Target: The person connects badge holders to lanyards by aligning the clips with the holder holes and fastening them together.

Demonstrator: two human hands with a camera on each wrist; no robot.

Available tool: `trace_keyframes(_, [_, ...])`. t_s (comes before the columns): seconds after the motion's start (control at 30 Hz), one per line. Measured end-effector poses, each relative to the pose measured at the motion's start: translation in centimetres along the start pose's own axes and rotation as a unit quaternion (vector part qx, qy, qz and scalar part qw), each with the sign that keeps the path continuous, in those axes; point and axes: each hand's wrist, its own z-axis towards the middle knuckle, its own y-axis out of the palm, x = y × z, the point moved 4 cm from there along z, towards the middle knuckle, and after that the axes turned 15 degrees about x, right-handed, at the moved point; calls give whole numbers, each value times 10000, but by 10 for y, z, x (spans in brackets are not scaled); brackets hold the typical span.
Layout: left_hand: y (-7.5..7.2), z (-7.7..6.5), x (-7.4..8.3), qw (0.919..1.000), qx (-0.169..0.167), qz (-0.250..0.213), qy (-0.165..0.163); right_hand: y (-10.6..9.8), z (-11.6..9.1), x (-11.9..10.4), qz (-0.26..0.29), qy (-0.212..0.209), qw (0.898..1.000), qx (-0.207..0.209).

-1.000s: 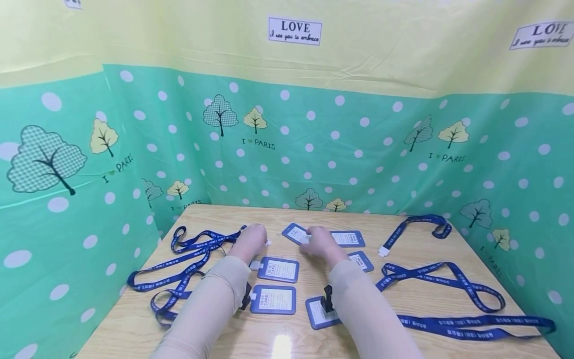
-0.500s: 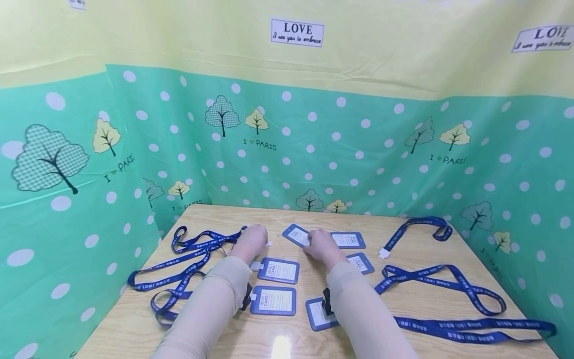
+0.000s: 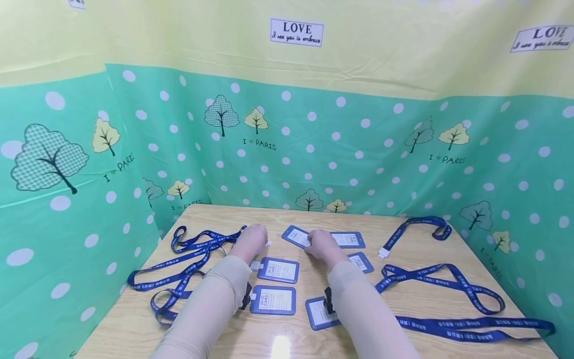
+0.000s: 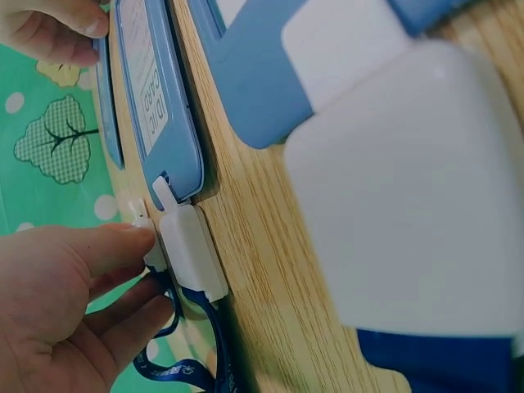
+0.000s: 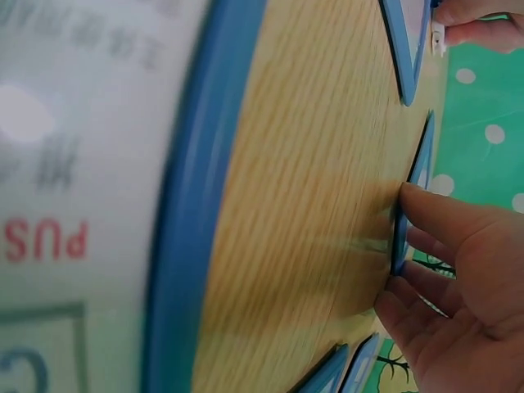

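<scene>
My left hand (image 3: 252,242) is at the back left of the table. Between thumb and fingers it pinches the white plastic clip (image 4: 151,246) of a blue lanyard (image 3: 207,240). Right of it, my right hand (image 3: 324,245) grips a blue card holder (image 3: 295,235) by its edges, thumb on one side and fingers on the other. That holder lies tilted, with its right end hidden under the hand. In the right wrist view, the right hand (image 5: 458,262) has the thin holder (image 5: 423,155) edge-on between thumb and fingers, close over the wood.
Two card holders (image 3: 279,269) with clips attached lie left of centre. Further holders (image 3: 350,239) lie behind and beside the right arm, one partly covered by the sleeve. Several blue lanyards (image 3: 444,279) spread over the right side. Green patterned cloth (image 3: 287,149) surrounds the table (image 3: 251,339).
My right hand's fingers have shifted slightly right along the card holder, uncovering a bit more of it. The left hand stays in place.
</scene>
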Motion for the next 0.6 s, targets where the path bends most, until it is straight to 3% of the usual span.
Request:
trace_keyframes(0.27, [-1, -1, 0, 9998, 86, -47, 153, -3, -1, 2, 10, 103, 9998, -190])
trace_keyframes(0.6, [1, 0, -1, 9999, 101, -101, 61, -6, -2, 0, -9, 156, 9993, -352])
